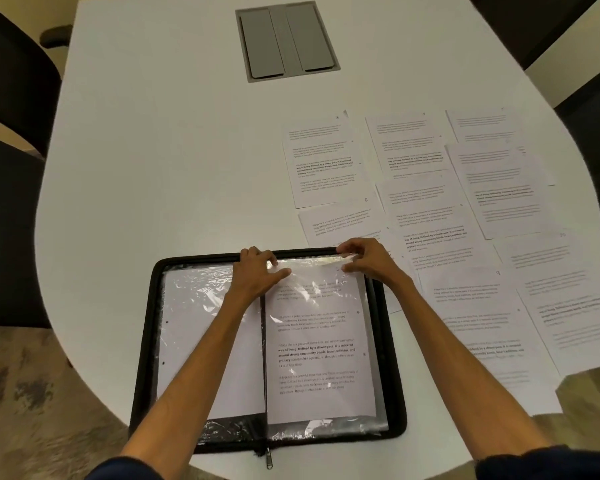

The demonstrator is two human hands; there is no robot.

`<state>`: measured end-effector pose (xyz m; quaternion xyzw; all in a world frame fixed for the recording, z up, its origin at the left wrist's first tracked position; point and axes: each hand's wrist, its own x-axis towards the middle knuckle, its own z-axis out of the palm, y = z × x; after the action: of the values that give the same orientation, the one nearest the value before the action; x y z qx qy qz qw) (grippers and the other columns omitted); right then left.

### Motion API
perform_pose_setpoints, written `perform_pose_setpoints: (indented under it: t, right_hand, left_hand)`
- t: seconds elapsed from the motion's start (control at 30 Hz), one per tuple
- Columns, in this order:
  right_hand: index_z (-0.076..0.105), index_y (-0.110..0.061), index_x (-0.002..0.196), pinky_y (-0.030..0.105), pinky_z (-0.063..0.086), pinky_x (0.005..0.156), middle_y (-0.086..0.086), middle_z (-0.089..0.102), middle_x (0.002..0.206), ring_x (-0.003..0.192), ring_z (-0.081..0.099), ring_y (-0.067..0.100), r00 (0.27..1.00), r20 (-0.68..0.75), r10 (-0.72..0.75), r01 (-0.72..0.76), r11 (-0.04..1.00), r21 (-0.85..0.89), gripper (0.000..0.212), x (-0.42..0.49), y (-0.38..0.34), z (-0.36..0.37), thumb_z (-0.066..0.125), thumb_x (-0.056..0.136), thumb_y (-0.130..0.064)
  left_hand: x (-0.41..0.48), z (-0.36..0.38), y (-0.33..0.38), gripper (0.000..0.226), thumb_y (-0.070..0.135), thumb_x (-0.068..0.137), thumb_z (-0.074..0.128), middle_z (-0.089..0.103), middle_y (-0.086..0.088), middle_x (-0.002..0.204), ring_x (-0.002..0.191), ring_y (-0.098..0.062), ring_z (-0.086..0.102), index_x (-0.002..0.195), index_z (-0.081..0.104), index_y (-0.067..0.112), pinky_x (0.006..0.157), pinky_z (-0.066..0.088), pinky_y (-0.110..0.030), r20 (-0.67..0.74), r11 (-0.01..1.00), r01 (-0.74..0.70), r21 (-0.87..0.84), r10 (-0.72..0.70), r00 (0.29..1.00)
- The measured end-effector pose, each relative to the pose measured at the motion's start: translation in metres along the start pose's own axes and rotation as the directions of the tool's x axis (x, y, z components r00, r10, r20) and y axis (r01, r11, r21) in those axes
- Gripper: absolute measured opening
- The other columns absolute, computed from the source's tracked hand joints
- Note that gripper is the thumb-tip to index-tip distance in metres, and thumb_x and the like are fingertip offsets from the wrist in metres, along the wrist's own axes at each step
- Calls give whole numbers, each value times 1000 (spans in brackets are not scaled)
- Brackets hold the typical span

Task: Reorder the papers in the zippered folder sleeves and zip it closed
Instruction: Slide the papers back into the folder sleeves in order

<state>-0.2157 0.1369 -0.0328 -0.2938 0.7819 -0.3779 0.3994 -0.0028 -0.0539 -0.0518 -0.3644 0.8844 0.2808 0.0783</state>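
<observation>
Folder (142, 358) open, hands (257, 275) (369, 259) pinching sleeve (319, 327) top edge

We record two forearms (201, 358), bare from the elbows down. We record dark blue cloth at both: left sleeve (110, 474), right sleeve (551, 462).

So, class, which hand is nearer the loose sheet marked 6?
Right. The right hand lies just beside that sheet; the left hand is farther left, over the folder spine.

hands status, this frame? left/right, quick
left hand: pinches the top edge of the clear sleeve.
right hand: pinches the same sleeve's top edge, further right.
</observation>
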Motion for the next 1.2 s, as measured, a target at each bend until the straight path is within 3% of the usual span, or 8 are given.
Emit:
perform_pose_setpoints:
  t: [0.17,0.23,0.33,0.47,0.6,0.73,0.97,1.2]
  right_hand:
    - [69,-11,111,26,58,73,10,67,113,92,66,17,990,-139,35,-6,979,205,48,-11,7,8,78,68,7]
    - [68,-8,115,27,59,72,9,66,114,101,66,21,986,-156,61,-13,957,290,49,-15,3,10,79,69,6]
    - [66,-5,117,25,58,68,10,65,112,100,66,22,978,-173,118,-28,891,453,50,-20,-5,12,78,70,8]
    - [66,-9,116,24,56,69,12,64,110,95,69,24,973,-142,181,-57,788,613,51,-25,-18,15,78,70,8]
    - [64,-5,118,29,57,73,13,64,107,89,70,24,984,-82,157,-47,677,735,43,-32,-31,19,70,77,10]
    - [62,-1,118,38,58,79,19,66,108,96,70,33,986,-6,166,-89,556,827,35,-39,-36,31,71,86,-12]
    - [68,-8,112,36,59,78,12,73,106,101,70,29,976,170,135,-200,860,469,23,-58,-60,87,64,91,-16]
    - [73,-19,106,39,58,81,3,73,102,98,67,14,989,87,117,-142,899,415,23,-62,-85,154,70,84,-12]
  left_hand:
    - [-19,12,28,62,54,82,69,49,-9,121,116,-29,45,125,48,14,92,42,-44,-151,997,6,-77,-17,988]
    - [-32,14,49,58,56,79,70,52,-5,110,101,-25,50,113,49,14,80,45,-39,-216,989,-44,-139,13,976]
    - [-49,14,90,54,66,78,66,57,3,87,76,-18,54,96,50,18,65,41,-33,-138,983,-64,-170,40,990]
    - [-67,22,135,63,78,76,56,65,1,78,71,-19,61,86,61,16,67,51,-34,-100,991,-39,-130,26,995]
    - [-81,26,136,36,53,82,63,62,5,76,68,-15,58,86,62,18,64,42,-28,-176,974,-21,-226,-20,984]
    - [-97,8,118,20,33,79,63,56,5,62,58,-15,52,70,58,17,59,36,-26,-265,956,38,-290,-119,957]
    - [-117,-35,86,36,42,83,62,50,5,54,55,-18,53,64,58,13,54,33,-28,-343,947,86,-308,-195,919]
    - [-135,-88,12,38,28,78,63,42,5,46,47,-17,43,50,40,16,51,27,-28,-410,912,131,-388,-298,862]
